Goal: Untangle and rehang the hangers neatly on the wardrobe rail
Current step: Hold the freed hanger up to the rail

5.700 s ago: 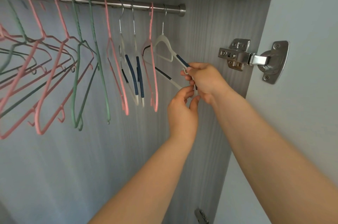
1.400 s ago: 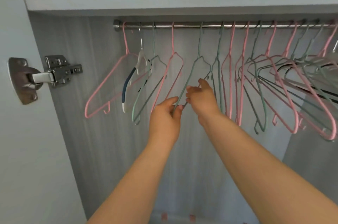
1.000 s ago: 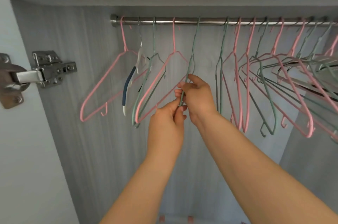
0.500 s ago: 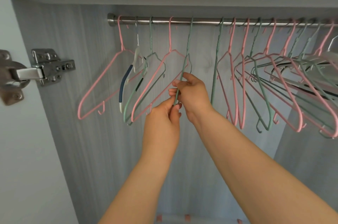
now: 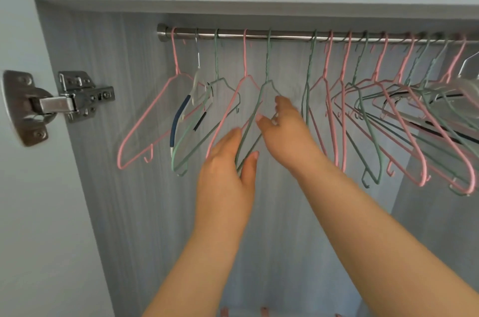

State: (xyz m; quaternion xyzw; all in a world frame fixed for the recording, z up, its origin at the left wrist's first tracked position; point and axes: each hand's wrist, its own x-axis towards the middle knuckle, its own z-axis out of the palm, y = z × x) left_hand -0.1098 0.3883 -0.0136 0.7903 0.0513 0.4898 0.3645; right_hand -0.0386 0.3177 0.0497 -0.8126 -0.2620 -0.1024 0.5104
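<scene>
- Scanning from the left, I see the door hinge (image 5: pixel 75 97), then the rail (image 5: pixel 285 36) under the shelf, its first few hangers evenly spaced.
- My left hand (image 5: pixel 228 169) has its fingers loosely spread around the lower part of the green hanger (image 5: pixel 267 88), thumb on one side; whether it really pinches the wire I cannot tell.
- My right hand (image 5: pixel 282 130) is open, fingertips just touching that hanger's right arm, holding nothing.
- I judge these thin coated wires light, springy and apt to swing; the neck below the hook is the steadiest hold.
- Further right the tangled cluster (image 5: pixel 414 119) of pink and green hangers overlaps, awaiting sorting.
</scene>
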